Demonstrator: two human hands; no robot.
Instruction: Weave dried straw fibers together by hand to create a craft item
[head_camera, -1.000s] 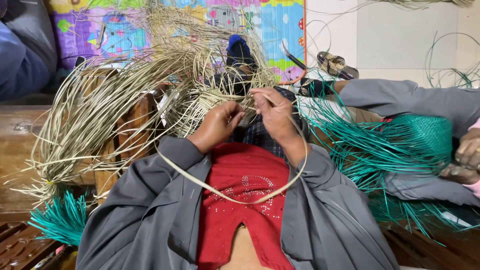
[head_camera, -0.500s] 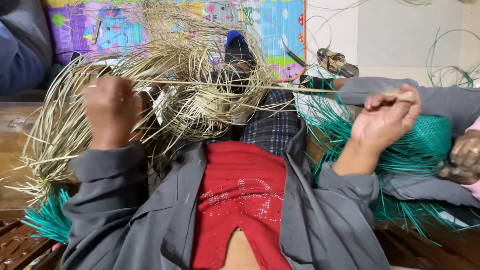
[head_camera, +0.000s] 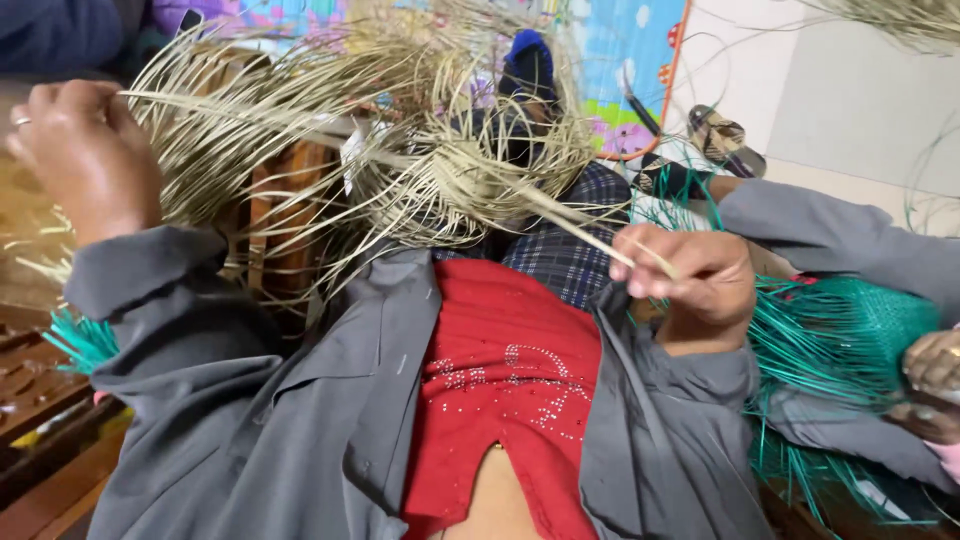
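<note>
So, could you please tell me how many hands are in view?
3. The left hand is at the upper left, gripping pale strands. The right hand is right of centre, pinching one strand. A co-worker's hand is at the right edge, on green weaving. Others may be hidden.

Soft, even indoor light, fairly bright, with no glare or hard shadows. Motion blur softens the whole view; straight lines bow toward the edges.
</note>
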